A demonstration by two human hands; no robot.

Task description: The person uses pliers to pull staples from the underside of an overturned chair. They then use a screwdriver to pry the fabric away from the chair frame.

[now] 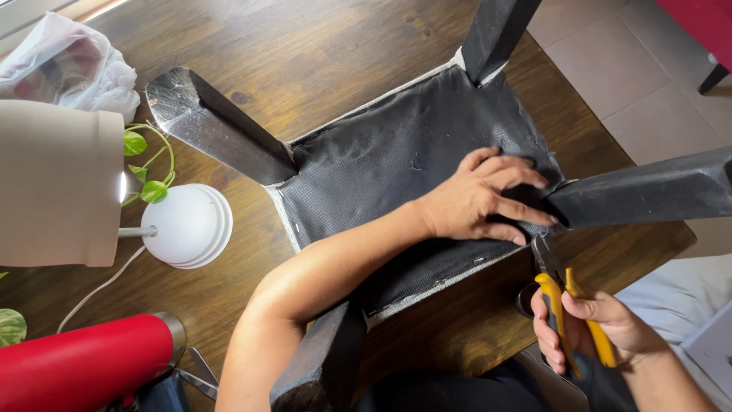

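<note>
— Black fabric first: what am I looking at under my left hand?

— I see the dust cover stretched over the underside of an upturned chair, which lies seat-down on the brown wooden table with its dark legs sticking up and out. My left hand presses flat on that cloth, fingers spread, right beside the leg at the near right corner. It grasps nothing; it just pins the cloth.

— And the right?

— My right hand is clenched around the yellow handles of the pliers, their dark tip aimed at the cover's edge just below my left fingertips.

— How does the cloth handle, in your judgement?

— Thin, soft and limp, I think; likely to tear if yanked. I'd take it close to the pale seam edge, where it is fastened. The chair itself looks stiff and fairly heavy, so the legs are the sound place to grip it.

— Anything near?

— A white lamp base, a red bottle and scissors, all well apart on the left.
</note>
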